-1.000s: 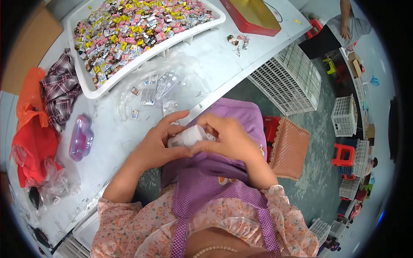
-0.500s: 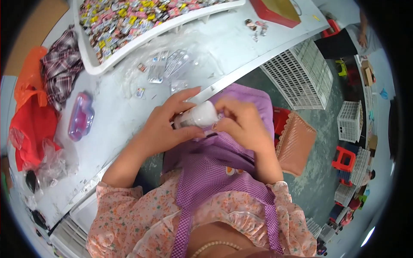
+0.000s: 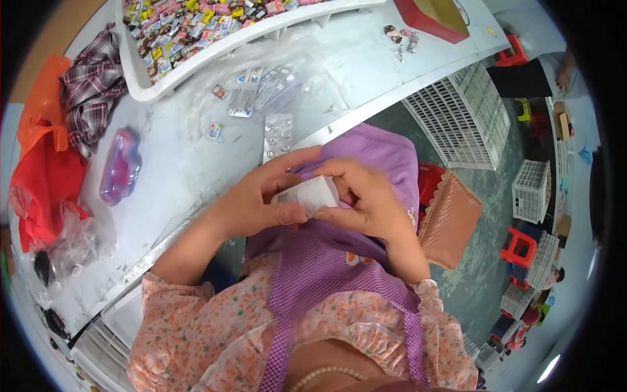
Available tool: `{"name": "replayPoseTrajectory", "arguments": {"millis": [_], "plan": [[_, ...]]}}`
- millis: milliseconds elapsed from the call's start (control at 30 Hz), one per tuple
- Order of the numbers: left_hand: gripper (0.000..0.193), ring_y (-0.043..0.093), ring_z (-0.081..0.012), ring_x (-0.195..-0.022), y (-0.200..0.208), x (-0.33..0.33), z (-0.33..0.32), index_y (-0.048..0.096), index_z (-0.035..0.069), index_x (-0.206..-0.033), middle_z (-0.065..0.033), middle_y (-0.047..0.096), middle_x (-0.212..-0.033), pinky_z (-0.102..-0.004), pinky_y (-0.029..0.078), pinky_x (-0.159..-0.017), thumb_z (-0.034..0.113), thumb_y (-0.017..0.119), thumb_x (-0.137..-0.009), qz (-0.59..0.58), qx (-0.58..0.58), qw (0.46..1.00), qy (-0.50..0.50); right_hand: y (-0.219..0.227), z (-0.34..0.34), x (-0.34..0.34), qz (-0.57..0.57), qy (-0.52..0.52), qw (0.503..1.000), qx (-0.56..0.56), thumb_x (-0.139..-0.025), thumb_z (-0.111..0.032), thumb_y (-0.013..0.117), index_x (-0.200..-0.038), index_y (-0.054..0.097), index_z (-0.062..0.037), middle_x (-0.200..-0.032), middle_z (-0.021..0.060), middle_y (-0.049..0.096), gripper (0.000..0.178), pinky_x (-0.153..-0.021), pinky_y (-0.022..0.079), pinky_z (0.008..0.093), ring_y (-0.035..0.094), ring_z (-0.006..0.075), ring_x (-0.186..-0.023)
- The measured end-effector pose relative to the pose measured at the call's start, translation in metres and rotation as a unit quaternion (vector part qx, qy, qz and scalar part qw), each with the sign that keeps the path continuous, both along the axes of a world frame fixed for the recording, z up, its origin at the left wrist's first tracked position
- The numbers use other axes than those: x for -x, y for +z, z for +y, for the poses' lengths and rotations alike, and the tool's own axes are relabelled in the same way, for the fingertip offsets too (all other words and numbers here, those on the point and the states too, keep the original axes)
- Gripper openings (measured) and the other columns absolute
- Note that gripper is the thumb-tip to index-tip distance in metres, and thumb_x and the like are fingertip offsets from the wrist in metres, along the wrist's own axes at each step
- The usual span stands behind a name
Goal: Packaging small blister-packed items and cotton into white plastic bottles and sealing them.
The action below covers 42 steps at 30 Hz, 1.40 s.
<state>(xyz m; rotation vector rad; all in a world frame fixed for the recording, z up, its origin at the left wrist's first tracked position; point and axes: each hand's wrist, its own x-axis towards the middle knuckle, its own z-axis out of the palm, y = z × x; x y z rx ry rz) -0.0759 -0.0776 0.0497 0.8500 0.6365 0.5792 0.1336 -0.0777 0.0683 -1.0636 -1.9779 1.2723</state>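
Above my lap, close to the table edge, both hands are round a small white container point(image 3: 311, 195). My left hand point(image 3: 258, 204) is closed on its left side, thumb along the near face. My right hand point(image 3: 371, 201) grips the other end between thumb and fingers. Fingers cover part of it, so I cannot tell its exact kind. Just beyond my left hand, a silver blister pack point(image 3: 279, 130) lies at the table's edge. Farther back are more blister packs point(image 3: 244, 98) on clear plastic film point(image 3: 202, 108), with a small wrapped sweet point(image 3: 215, 130) nearby.
A white tray point(image 3: 153, 91) of wrapped sweets stands at the back of the table point(image 3: 163, 163). At left are a purple plastic case point(image 3: 121, 166), a red bag point(image 3: 49, 189) and checked cloth point(image 3: 95, 91). White crates point(image 3: 457, 117) and a brown-covered seat point(image 3: 450, 222) are right.
The white container has tilted, and my right fingers have closed round its right end. The blister pack by the table edge shows more fully. The whole view has shifted slightly.
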Motion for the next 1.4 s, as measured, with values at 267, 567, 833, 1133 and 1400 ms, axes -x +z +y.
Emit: {"name": "replayPoseTrajectory", "arguments": {"millis": [267,567,833,1133,1400], "plan": [[0.068,0.051,-0.0147,-0.101,0.003,0.004,0.006,0.027,0.010,-0.136,-0.0111,0.052,-0.112,-0.0264,0.044,-0.083,0.007,0.063,-0.079,0.060,-0.032,0.997,-0.021,-0.004,-0.002,0.007,-0.021,-0.064,0.997,0.039,-0.068,-0.010,0.070,-0.106,0.051,-0.0053,-0.059,-0.0023,0.042,0.043,-0.051,0.032,0.0200,0.039,0.0063,-0.053],[0.053,0.050,-0.0220,-0.101,0.010,0.005,0.052,0.047,0.006,-0.123,-0.0086,0.055,-0.110,-0.0311,0.038,-0.087,0.004,0.065,-0.073,0.329,-0.409,0.835,0.162,-0.051,0.027,-0.059,0.097,-0.383,0.919,0.000,-0.083,-0.009,0.058,-0.108,0.054,-0.0043,-0.064,-0.0083,0.040,0.025,-0.052,0.033,0.0178,0.038,0.0021,-0.058],[0.040,0.047,-0.0281,-0.094,-0.015,-0.013,0.109,0.056,0.008,-0.111,-0.0098,0.054,-0.107,-0.0393,0.033,-0.087,0.009,0.064,-0.072,0.537,-0.674,0.485,0.149,-0.157,0.037,-0.098,0.033,-0.526,0.850,-0.015,-0.086,-0.015,0.055,-0.091,0.058,-0.0012,-0.065,-0.0056,0.049,0.015,-0.053,0.036,0.0195,0.040,0.0048,-0.056],[0.039,0.047,-0.0273,-0.090,0.002,-0.115,0.141,0.054,0.007,-0.113,-0.0109,0.054,-0.094,-0.0372,0.035,-0.080,0.009,0.061,-0.075,0.446,-0.680,0.580,0.058,-0.175,0.034,-0.091,-0.157,-0.367,0.914,-0.074,-0.084,-0.023,0.053,-0.090,0.056,-0.0071,-0.072,0.0145,0.062,0.018,-0.057,0.047,0.0416,0.060,0.0336,-0.066],[0.040,0.048,-0.0297,-0.088,-0.050,-0.182,0.204,0.052,0.004,-0.116,-0.0135,0.052,-0.092,-0.0393,0.038,-0.078,0.003,0.048,-0.076,0.544,-0.625,0.558,0.040,-0.176,0.032,-0.106,-0.177,-0.362,0.914,-0.059,-0.083,-0.024,0.053,-0.086,0.056,-0.0070,-0.070,0.0140,0.061,0.018,-0.057,0.047,0.0418,0.060,0.0319,-0.065]]}}
